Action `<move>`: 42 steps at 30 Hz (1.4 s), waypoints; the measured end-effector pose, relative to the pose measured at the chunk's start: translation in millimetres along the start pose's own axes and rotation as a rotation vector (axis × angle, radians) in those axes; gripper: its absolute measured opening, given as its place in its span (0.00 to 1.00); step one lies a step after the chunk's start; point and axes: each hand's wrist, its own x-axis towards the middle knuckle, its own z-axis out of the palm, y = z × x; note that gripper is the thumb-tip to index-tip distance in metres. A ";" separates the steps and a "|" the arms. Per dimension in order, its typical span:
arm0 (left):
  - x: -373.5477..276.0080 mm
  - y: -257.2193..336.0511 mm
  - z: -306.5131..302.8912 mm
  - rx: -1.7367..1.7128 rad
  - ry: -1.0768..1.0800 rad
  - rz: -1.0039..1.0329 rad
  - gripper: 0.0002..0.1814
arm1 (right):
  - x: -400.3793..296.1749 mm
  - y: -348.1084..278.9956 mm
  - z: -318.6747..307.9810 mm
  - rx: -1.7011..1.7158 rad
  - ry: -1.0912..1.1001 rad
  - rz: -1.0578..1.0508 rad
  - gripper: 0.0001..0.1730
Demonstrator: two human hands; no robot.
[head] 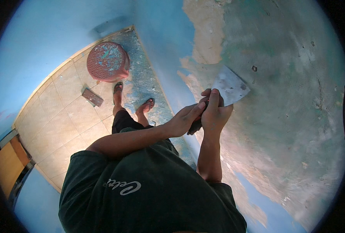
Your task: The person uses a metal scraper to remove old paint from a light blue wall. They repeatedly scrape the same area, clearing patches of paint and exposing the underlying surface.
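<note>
A scraper with a wide metal blade is held in front of the partly stripped wall. My right hand grips it near the base of the blade, its thumb lying up against the metal. My left hand closes on the dark handle from the other side, its thumb beside the right hand. Fingers partly cover the handle, which shows a little orange. Whether the blade touches the wall cannot be told. Blue paint borders the bare grey-green and beige patches.
A reddish plastic stool or upturned tub, spattered with paint flakes, stands near the corner. A brown rectangular block lies on the tiled floor. Blue-grey debris lines the wall's foot. A wooden object is at the far left.
</note>
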 end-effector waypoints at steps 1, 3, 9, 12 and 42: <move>2.0 0.0 -1.9 0.051 -0.001 0.013 0.33 | 0.2 -1.7 3.9 -0.005 0.010 0.001 0.09; 4.8 3.5 -12.5 0.150 -0.001 0.035 0.31 | -1.4 -9.2 3.0 -0.123 -0.025 0.003 0.09; 18.3 22.8 -44.0 0.136 -0.140 0.021 0.30 | -54.4 -58.2 -42.7 -0.979 -0.011 -0.289 0.20; 23.6 36.2 -46.4 -0.039 -0.352 -0.078 0.29 | -50.4 -89.9 -29.8 -1.416 -0.270 -0.792 0.26; 25.9 32.6 -28.6 -0.156 -0.283 -0.095 0.29 | 47.9 -61.8 6.4 -1.755 -0.427 -1.093 0.27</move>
